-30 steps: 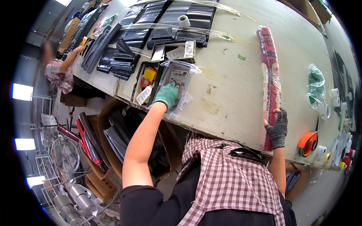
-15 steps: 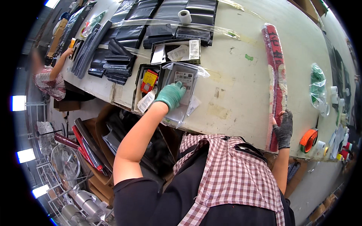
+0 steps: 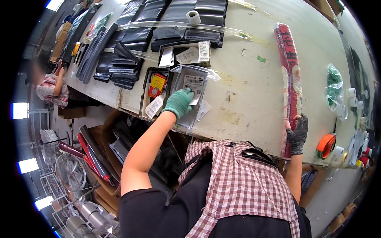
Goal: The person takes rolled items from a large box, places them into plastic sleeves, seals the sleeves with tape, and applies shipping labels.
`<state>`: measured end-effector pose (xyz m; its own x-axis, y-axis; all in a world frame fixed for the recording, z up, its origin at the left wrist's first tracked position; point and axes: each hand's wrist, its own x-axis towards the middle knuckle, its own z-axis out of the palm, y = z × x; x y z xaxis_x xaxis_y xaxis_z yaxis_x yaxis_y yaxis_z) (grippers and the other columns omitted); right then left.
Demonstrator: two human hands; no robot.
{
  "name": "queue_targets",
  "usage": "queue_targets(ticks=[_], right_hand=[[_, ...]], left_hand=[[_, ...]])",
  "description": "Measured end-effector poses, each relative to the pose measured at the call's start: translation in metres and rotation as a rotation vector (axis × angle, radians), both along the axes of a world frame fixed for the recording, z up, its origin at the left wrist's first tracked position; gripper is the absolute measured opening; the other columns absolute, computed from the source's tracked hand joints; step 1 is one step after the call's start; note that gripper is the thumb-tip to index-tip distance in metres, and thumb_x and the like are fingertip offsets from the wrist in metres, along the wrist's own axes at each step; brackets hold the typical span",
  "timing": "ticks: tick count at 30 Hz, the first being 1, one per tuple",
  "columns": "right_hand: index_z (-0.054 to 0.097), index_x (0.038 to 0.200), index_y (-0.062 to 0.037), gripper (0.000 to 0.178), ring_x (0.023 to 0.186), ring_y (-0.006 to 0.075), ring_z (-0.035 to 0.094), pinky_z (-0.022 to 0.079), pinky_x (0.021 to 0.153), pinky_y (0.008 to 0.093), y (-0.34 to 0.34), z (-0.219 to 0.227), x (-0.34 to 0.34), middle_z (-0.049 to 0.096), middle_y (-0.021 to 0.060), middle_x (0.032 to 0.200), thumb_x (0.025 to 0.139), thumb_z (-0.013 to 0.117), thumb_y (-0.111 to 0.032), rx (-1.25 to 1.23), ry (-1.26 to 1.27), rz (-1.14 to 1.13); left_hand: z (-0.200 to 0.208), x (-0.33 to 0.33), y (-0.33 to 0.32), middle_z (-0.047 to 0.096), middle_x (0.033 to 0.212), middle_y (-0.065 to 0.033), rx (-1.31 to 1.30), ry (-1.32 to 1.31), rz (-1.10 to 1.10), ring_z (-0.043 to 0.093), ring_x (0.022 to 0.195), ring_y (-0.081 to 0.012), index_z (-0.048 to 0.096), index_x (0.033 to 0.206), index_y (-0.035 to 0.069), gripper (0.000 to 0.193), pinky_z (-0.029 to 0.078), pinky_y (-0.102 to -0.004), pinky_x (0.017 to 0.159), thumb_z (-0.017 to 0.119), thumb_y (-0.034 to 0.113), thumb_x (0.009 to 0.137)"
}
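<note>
In a green glove, my left hand [image 3: 179, 104] reaches into a grey plastic-lined tray [image 3: 201, 94] at the table's front edge. Its fingers are curled together at the lower part of a white printed label [image 3: 194, 83]; the exact grip is partly hidden. My right hand [image 3: 297, 134], in a dark grey glove with bare fingertips, is closed round the near end of a long rolled mat [image 3: 292, 75]. The mat is red with a patterned border, seems wrapped in clear film, and lies lengthwise on the table.
Beside the tray stand a box with a yellow-and-red packet [image 3: 157, 84] and another with paper slips [image 3: 187, 55]. Black plastic bags [image 3: 143, 18] lie farther back under a tape roll [image 3: 193, 17]. An orange tape roll [image 3: 326, 146] sits right. A co-worker [image 3: 53, 89] stands far left.
My left hand has shifted slightly down and left at the label. My right hand stays on the mat. The co-worker's hand has drawn back from the yellow item on the table.
</note>
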<state>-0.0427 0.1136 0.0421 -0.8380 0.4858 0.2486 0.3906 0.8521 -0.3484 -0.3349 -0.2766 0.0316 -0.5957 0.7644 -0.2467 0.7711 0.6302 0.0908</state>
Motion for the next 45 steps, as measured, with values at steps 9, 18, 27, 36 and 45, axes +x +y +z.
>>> queue_targets(ticks=[9,18,27,36,45], right_hand=[[0.049,0.099,-0.0029,0.035,0.089,0.0297,0.051,0.045,0.082,0.0364,0.006,0.006,-0.001,0.048,0.0140,0.100,0.073,0.071,-0.013,0.033,-0.062,0.079],[0.049,0.100,-0.0039,0.037,0.095,0.0329,0.052,0.044,0.083,0.0409,0.005,0.009,0.003,0.050,0.0156,0.102,0.072,0.071,-0.014,0.091,-0.018,0.157],[0.049,0.098,-0.0045,0.037,0.088,0.0311,0.053,0.045,0.080,0.0399,0.005,0.006,0.002,0.050,0.0141,0.099,0.070,0.071,-0.012,0.004,-0.004,0.144],[0.049,0.100,-0.0043,0.039,0.092,0.0334,0.052,0.043,0.085,0.0412,0.006,0.000,0.005,0.051,0.0151,0.101,0.071,0.072,-0.015,0.022,0.003,0.134],[0.052,0.104,-0.0027,0.032,0.096,0.0262,0.056,0.044,0.088,0.0357,0.003,0.022,0.003,0.055,0.0143,0.108,0.079,0.068,-0.015,-0.157,0.044,0.075]], left_hand=[[0.001,0.002,0.008,0.056,0.106,-0.0110,-0.119,0.000,-0.036,0.060,0.094,-0.0302,0.057,0.108,0.008,0.044,0.051,-0.0391,0.080,0.072,0.017,0.069],[-0.009,0.011,0.007,0.057,0.105,-0.0126,-0.116,0.024,-0.014,0.061,0.093,-0.0310,0.056,0.106,0.007,0.043,0.051,-0.0399,0.078,0.073,0.019,0.068],[-0.004,0.006,0.003,0.054,0.108,-0.0127,-0.089,0.009,-0.044,0.058,0.096,-0.0304,0.055,0.107,0.006,0.048,0.050,-0.0392,0.080,0.075,0.022,0.067],[-0.012,0.020,0.013,0.057,0.098,-0.0112,-0.030,0.144,0.020,0.059,0.090,-0.0291,0.055,0.101,0.007,0.035,0.049,-0.0393,0.080,0.070,0.020,0.072],[0.021,0.000,-0.012,0.065,0.097,-0.0128,0.383,0.141,0.231,0.062,0.082,-0.0320,0.061,0.111,0.008,0.035,0.050,-0.0400,0.076,0.062,0.011,0.077]])
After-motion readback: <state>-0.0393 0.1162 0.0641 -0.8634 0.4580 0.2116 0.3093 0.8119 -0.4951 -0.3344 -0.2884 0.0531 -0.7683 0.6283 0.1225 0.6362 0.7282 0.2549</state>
